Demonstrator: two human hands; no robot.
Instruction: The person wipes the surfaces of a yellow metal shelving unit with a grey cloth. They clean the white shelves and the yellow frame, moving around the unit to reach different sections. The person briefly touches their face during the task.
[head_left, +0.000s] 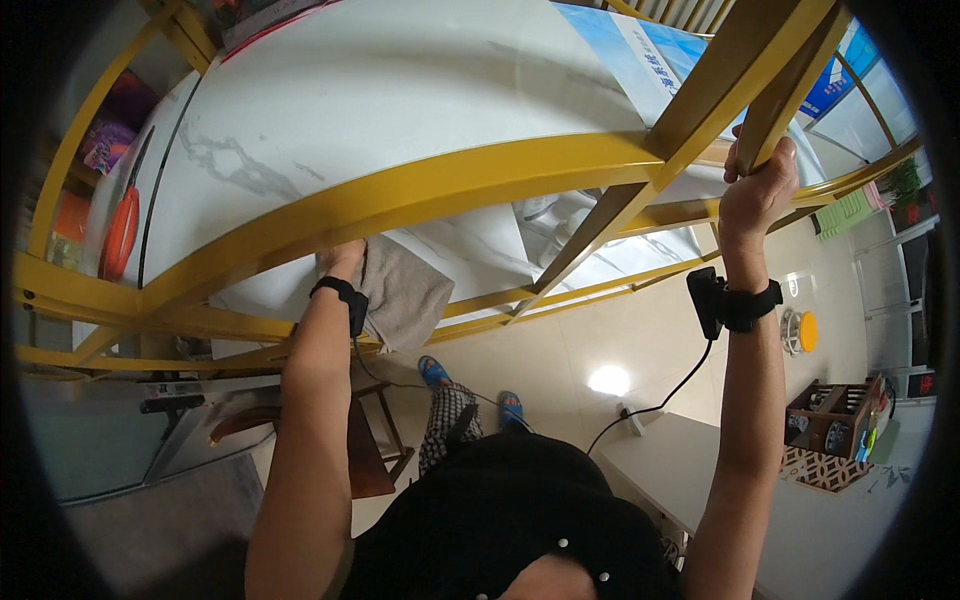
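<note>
My left hand (345, 259) reaches under the yellow metal front bar (405, 191) of a shelf rack, with a grey-brown cloth (405, 296) at its fingers; the bar hides most of the fingers, so the grip on the cloth cannot be told. The cloth hangs over the edge of a lower marble-patterned shelf (465, 247). At the right, my right hand (761, 187) is closed around a yellow upright post (795, 82) of the rack. Above the bar lies the upper marble-patterned shelf surface (420, 90). Both wrists wear black straps with cabled devices.
Red-handled scissors (121, 232) lie on the upper shelf at the left. White bottles (562, 236) stand on the lower shelf. A brown wooden chair (367, 450) is below left, a white table (667, 457) below right, bearing a wooden box (832, 416). A black cable hangs from each wrist.
</note>
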